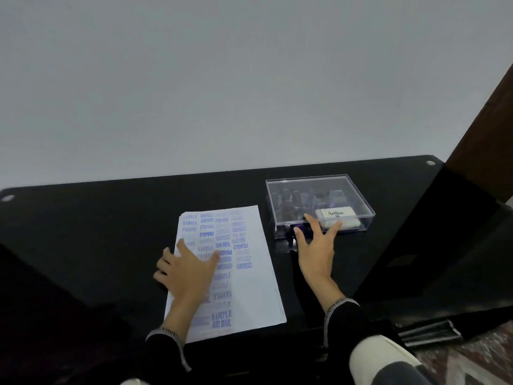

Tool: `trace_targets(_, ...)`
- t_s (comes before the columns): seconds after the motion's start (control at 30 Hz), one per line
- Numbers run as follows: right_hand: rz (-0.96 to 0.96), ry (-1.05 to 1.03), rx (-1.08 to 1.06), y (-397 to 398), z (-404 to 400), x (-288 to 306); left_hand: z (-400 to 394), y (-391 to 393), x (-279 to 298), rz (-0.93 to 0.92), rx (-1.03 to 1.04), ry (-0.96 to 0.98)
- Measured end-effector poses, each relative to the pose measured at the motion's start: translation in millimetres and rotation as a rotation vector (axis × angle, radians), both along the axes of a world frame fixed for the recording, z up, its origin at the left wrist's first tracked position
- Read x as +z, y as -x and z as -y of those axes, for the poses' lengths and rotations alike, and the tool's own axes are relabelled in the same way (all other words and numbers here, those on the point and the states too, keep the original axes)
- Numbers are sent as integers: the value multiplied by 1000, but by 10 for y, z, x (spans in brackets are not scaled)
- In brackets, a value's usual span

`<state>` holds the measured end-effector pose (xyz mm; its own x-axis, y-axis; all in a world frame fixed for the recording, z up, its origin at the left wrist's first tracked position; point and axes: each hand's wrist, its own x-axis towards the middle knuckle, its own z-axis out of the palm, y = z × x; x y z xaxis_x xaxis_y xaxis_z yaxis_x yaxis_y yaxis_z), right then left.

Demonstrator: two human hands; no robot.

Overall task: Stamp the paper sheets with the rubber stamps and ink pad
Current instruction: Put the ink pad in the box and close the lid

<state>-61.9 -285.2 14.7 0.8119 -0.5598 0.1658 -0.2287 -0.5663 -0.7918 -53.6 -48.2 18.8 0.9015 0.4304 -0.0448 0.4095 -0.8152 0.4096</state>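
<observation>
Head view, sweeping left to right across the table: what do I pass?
Left hand resting on the stamped paper sheets → right hand, fingers spread at the near edge of the clear plastic box → white Artfine ink pad inside it.

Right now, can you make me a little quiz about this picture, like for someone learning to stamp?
1. True or false: the clear box has its lid on.
2. Which hand lies flat on the paper sheets? A) left hand B) right hand
3. Fill in: the white ink pad inside the box reads "____".

Key: 1 true. 2 A. 3 Artfine.
</observation>
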Motion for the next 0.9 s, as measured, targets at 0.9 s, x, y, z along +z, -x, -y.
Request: trace_targets(0.9, -100, 1, 83, -1393, 12, 286, -123, -407, 102, -223, 48, 66)
